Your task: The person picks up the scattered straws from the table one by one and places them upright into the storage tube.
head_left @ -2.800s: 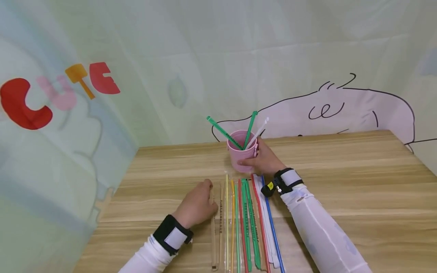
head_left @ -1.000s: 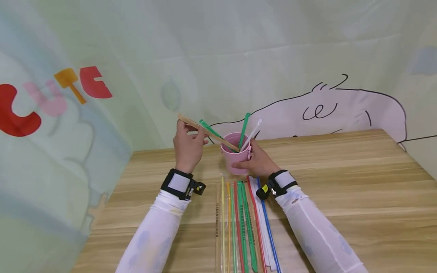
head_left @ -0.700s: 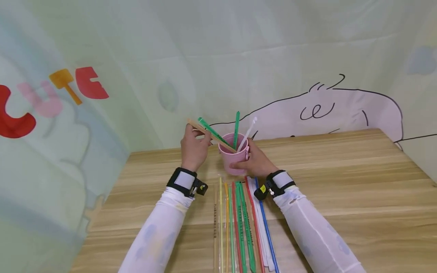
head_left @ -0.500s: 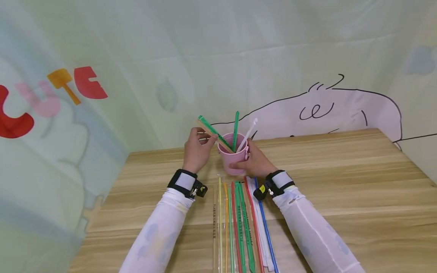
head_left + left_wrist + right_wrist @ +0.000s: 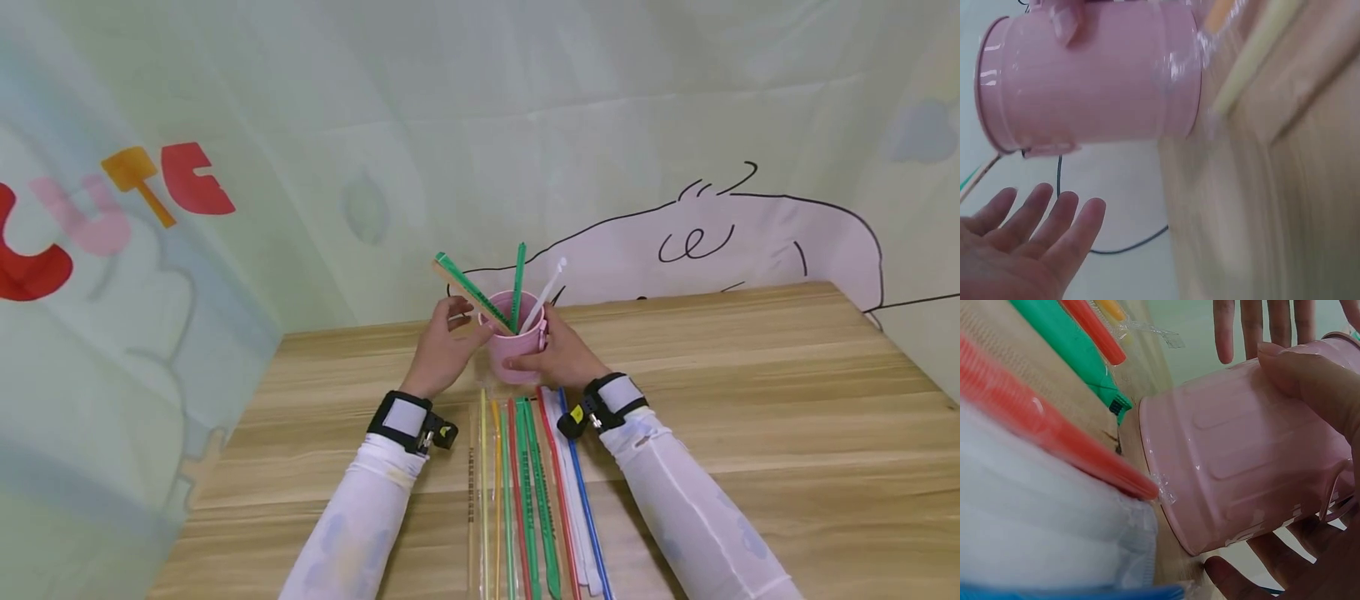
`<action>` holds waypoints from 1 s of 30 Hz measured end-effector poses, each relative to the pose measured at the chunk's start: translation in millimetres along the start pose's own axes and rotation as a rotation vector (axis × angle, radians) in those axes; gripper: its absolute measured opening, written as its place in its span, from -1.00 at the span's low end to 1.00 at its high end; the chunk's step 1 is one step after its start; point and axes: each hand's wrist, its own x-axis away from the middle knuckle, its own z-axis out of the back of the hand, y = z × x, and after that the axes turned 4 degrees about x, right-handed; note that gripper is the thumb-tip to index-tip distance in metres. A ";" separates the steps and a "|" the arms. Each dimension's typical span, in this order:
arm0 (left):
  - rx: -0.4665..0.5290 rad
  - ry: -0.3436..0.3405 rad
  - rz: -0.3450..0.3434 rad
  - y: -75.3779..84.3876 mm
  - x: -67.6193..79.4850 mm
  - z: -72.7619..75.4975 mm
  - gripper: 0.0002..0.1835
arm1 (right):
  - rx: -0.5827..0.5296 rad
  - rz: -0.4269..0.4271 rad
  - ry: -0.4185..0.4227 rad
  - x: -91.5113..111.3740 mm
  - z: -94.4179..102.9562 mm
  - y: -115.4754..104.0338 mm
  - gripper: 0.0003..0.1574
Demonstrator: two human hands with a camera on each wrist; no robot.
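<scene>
Lower than before, my left grip (image 5: 444, 354) spreads wide beside the pink bucket (image 5: 507, 362), which my right grip (image 5: 567, 354) clasps at twelve o'clock of the laid-out straws (image 5: 528, 500), so I'd hold it steady while the brown straw (image 5: 453, 282), leaning toward eleven, settles.

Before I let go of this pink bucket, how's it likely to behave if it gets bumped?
The pink bucket could tip fairly easily, since the straws rise well above its rim. Its smooth, shiny wall may be a little slippery under the right hand. If knocked over, its rounded body would probably roll.
</scene>
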 end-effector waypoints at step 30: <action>0.056 -0.089 -0.053 0.0 -6.3 -47.8 -0.08 | 0.017 0.076 -0.067 23.3 22.5 -30.5 0.09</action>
